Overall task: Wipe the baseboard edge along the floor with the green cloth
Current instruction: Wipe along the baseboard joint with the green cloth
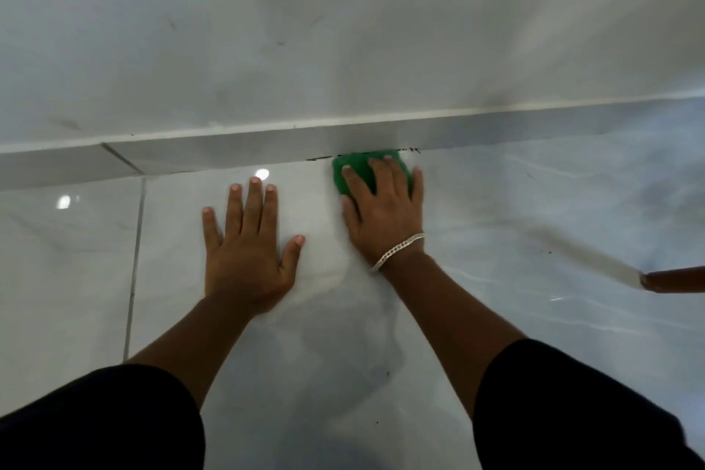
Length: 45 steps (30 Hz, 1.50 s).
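Observation:
The grey tiled baseboard (236, 153) runs across the view where the white wall meets the glossy floor. A green cloth (353, 169) lies on the floor, pushed against the baseboard's bottom edge. My right hand (383, 210), with a silver bracelet at the wrist, presses flat on the cloth with fingers spread over it. My left hand (248, 244) rests flat on the floor tile to the left, fingers apart, holding nothing. Dark marks show along the joint on both sides of the cloth.
The white wall (343, 30) above the baseboard carries faint smudges. The glossy marble floor (534, 221) stretches left and right, with a grout line (135, 252) at the left. A brown object (675, 280) enters at the right edge.

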Motion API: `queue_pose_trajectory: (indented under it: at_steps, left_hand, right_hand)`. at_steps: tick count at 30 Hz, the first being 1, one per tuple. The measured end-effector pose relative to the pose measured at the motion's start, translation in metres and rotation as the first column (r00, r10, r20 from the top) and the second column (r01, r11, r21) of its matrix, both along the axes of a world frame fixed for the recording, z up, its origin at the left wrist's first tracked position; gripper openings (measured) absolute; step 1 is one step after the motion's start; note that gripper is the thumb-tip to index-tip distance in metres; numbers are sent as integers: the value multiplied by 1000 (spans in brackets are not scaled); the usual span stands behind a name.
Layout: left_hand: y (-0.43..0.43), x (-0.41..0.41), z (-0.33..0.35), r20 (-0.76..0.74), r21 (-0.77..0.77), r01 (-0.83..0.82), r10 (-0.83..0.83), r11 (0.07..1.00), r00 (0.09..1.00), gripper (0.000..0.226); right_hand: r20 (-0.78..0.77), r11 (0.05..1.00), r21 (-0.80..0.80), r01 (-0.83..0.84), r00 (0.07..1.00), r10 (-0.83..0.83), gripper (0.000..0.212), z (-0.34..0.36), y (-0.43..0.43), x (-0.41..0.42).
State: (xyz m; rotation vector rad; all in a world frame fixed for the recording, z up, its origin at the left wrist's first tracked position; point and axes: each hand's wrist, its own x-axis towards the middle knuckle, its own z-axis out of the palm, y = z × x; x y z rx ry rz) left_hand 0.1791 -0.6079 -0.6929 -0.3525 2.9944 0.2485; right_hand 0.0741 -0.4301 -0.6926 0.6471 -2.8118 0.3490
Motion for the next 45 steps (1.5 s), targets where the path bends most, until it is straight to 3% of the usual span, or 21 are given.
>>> queue_pose_trajectory:
  at_steps: [5,10,12,15,17,20,26,30,32,35,39,41,45]
  left_hand:
    - [1,-1,0,-5,1,5,-5,1000,1000,84]
    - [2,-2,-4,-16,-15,6,-7,1000,1000,84]
    - [2,-1,-5,-17,-23,6,-7,1000,1000,84]
    - [0,-3,-6,-5,-29,-3,3,1000,1000,86]
    - [1,-2,-5,-1,-21,-4,4,1000,1000,86]
    - [-7,0,-3,13,-18,31,-31,999,999,85]
    - [-46,19,-3,32,-22,42,-41,999,999,86]
    - [-43,19,-3,21,-18,31,-31,999,999,86]
    - [-43,18,-3,20,-21,31,-31,999,999,86]
    - [-45,19,-2,19,-27,23,-23,999,1000,86]
    - [-46,18,-1,35,-17,41,-40,999,999,87]
    - [-47,18,-1,27,-4,40,-40,999,999,86]
    - [-47,20,-2,27,-13,44,-44,999,999,86]
  right_hand:
    - [13,969,-38,246,969,-246,38,-8,53,-33]
    - [140,807,-95,582,811,-568,40,-1,24,-29]
    - [126,841,-98,533,844,-521,41,5,-8,-17]
    - [132,964,-101,247,963,-233,41,7,-44,9]
    - [161,986,-107,128,981,-110,40,6,-44,8]
    - [74,997,-66,31,997,-26,38,2,-9,-12]
    - [24,956,-100,275,961,-274,35,-11,52,-42]
    - [136,803,-178,569,822,-553,38,-1,-1,-21]
    - [121,844,-167,510,860,-496,40,7,-36,-3]
    - [184,965,-113,236,960,-213,43,8,-68,21]
    - [113,994,-94,-51,992,61,37,0,-29,-1]
    - [83,998,-60,-26,996,31,37,-3,6,-21]
    - [62,964,-35,265,963,-262,38,-1,56,-42]
